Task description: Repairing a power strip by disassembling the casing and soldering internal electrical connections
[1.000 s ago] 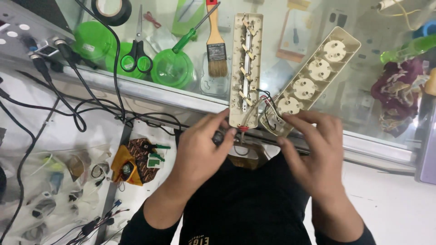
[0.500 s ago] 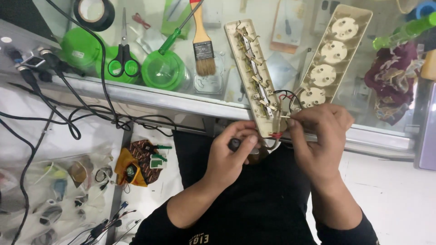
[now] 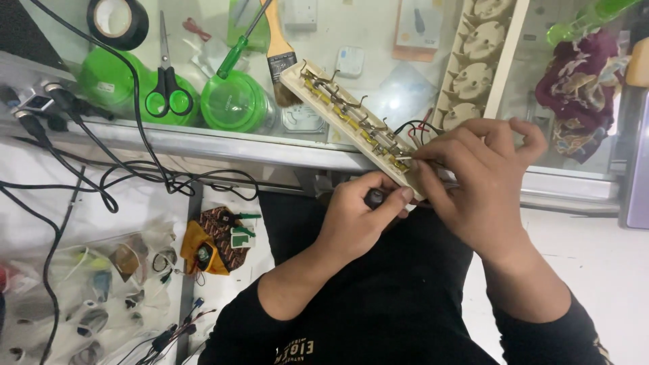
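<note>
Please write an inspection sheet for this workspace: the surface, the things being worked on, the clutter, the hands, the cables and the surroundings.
Surface: glass counter top with a metal front edge; items show through the glass.
Things in work: opened power strip base with bare metal contacts, lying tilted; its socket cover lies beside it.
Clutter: black tape roll, scissors, green-handled screwdriver, paintbrush, green lids.
Hands: left hand grips a dark tool handle at the near end of the strip; right hand rests its fingers on that end.
Cables: black cables trail over the counter edge; thin wires at the strip.
Surroundings: purple patterned cloth at right; small parts in clear bags at lower left.
</note>
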